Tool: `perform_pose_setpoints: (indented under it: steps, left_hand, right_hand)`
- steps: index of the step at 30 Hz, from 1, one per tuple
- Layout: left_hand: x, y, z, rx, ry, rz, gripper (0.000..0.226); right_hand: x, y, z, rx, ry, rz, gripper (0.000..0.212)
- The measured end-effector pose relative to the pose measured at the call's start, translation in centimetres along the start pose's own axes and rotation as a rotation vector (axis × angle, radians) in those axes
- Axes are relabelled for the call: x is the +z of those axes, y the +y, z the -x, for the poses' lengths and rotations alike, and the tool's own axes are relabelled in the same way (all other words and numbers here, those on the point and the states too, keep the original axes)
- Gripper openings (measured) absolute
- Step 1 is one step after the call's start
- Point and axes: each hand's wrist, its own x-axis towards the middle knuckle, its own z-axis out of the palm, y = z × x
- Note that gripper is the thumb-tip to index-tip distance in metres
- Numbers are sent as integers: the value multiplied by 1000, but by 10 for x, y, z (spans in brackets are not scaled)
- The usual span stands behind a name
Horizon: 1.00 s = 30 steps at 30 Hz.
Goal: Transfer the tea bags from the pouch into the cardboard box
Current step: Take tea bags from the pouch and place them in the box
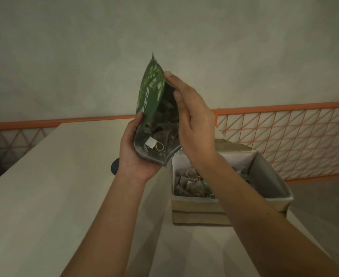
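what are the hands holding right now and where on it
Both hold the green foil pouch: the left hand grips its open lower end, the right hand lies along its right side with fairly straight fingers.

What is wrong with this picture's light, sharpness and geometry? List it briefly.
Head view: dim, flat greenish light, no glare; soft shadows under the box. Wide-angle bending curves the orange railing and table edges. Pouch lettering is soft and unreadable; the tea bags in the box are murky. Left hand and right hand look reasonably sharp.
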Motion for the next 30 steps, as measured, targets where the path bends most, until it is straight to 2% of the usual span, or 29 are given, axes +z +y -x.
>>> perform_pose_setpoints:
  steps: [3,6,9,14,16,20,25,28,30]
  left_hand:
    - [-1,-2,-7,-18,24,-17,51]
    - [-7,-7,-11,-32,59,-22,46]
    - [-6,-8,-8,-18,42,-33,44]
    - [-1,-6,-10,2,-25,-13,51]
    - [-1,-8,-11,-10,-10,-10,55]
    - [-5,-13,-10,-25,45,30,46]
    - [-13,-17,-8,-14,121,48,46]
    - [-16,-19,-5,-20,151,105,44]
    - [-19,-19,-3,-16,164,129,49]
  right_hand:
    - [2,9,-5,32,-6,-11,34]
    - [4,16,-3,81,-50,8,34]
    - [2,9,-3,48,-60,0,34]
    - [-2,3,-7,-56,20,-5,33]
    - [-1,6,-6,-3,-15,7,34]
    - [-3,15,-3,64,-25,84,33]
    - [-11,14,4,83,-103,189,37]
    - [-15,11,17,151,-148,115,43]
    - [-16,13,29,182,-153,101,38]
